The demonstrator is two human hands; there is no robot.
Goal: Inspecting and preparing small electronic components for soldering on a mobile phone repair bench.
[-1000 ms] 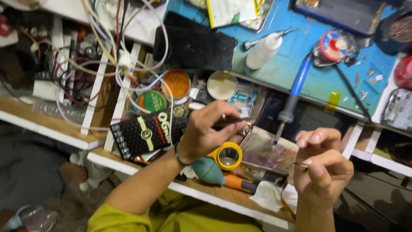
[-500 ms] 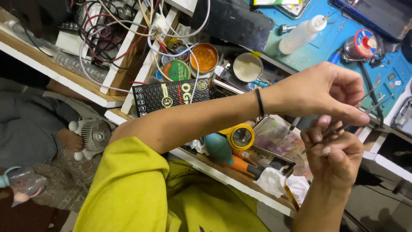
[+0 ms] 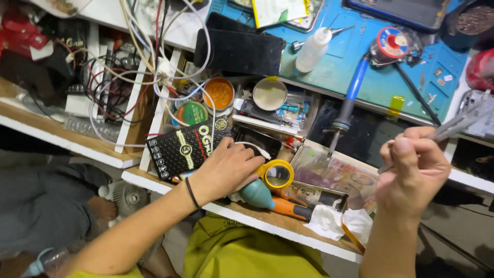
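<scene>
My left hand [image 3: 226, 170] reaches into an open drawer [image 3: 267, 226] full of small items, fingers curled over something beside a yellow-rimmed magnifier [image 3: 277, 175] and a teal rubber air blower [image 3: 256, 194]. What it grips is hidden under the fingers. My right hand [image 3: 414, 170] is raised at the right, shut on metal tweezers [image 3: 453, 126] that point up and right. A black patterned box [image 3: 185, 149] lies just left of my left hand.
A blue work mat [image 3: 381, 72] above holds a blue-handled soldering iron [image 3: 350, 98], a white squeeze bottle [image 3: 312, 50] and a solder reel [image 3: 391, 44]. Tangled wires [image 3: 128, 87] fill the left compartment. An orange round tin [image 3: 218, 93], a small cup [image 3: 270, 94] and white tissue [image 3: 329, 221] sit in the drawer.
My left hand has moved from up beside the right hand down into the drawer near the magnifier. The view has shifted left; the right hand still holds the tweezers.
</scene>
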